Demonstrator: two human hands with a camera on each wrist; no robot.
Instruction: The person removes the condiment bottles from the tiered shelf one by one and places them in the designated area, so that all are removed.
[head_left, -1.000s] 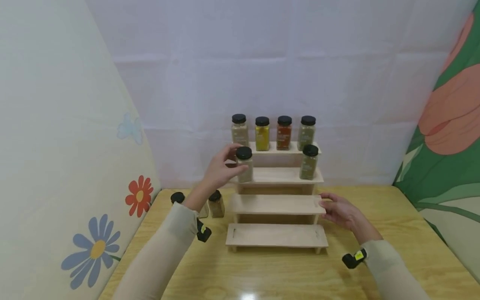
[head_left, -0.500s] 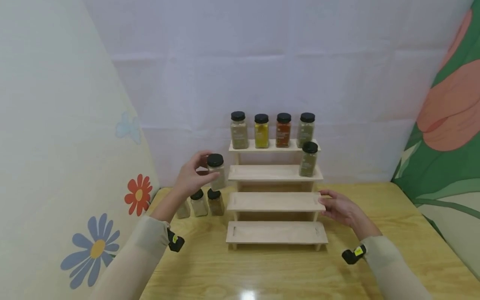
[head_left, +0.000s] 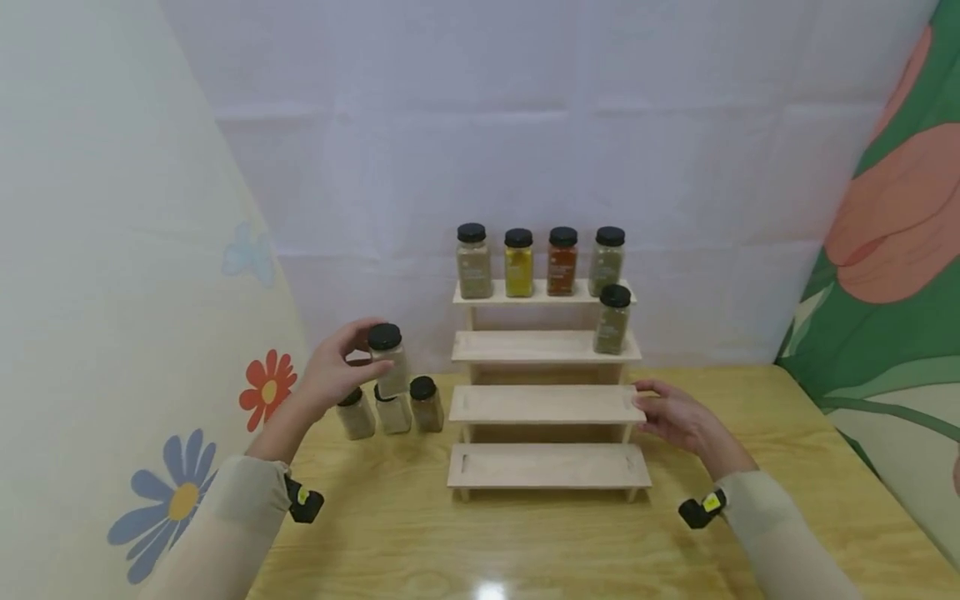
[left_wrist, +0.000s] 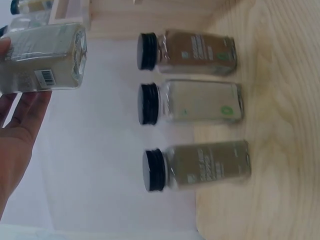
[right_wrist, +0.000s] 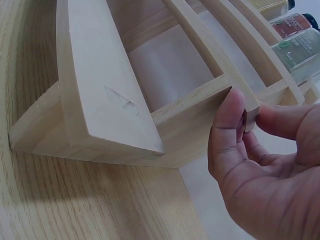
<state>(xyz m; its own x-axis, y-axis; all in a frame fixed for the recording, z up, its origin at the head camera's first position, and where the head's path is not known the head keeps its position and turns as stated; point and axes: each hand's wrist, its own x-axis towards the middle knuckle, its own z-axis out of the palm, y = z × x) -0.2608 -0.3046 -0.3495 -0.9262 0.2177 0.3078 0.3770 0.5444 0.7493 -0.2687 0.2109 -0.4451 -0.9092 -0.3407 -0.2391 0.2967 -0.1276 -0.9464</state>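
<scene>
My left hand (head_left: 330,372) grips a square glass spice jar (head_left: 392,372) with a black lid and pale greyish-beige contents. The jar is upright in the air, above the jars on the table. In the left wrist view, the base and barcode of this spice jar (left_wrist: 47,62) show. Over on the right, my right hand (head_left: 678,423) pinches the end of the second step from the bottom of a four-step wooden spice rack (head_left: 547,404). Thumb and fingers of the right hand (right_wrist: 270,150) sit on either side of that board's end in the right wrist view.
Left of the rack stand a brown spice jar (head_left: 427,406), a cream spice jar (head_left: 393,412) and a grey-brown spice jar (head_left: 356,415). Several jars, including a red one (head_left: 562,267), line the top step. A green jar (head_left: 612,321) stands on the step below.
My left hand has carried the spice jar from in front of the rack's second step leftward and down, over the table jars. My right hand keeps its hold on the rack.
</scene>
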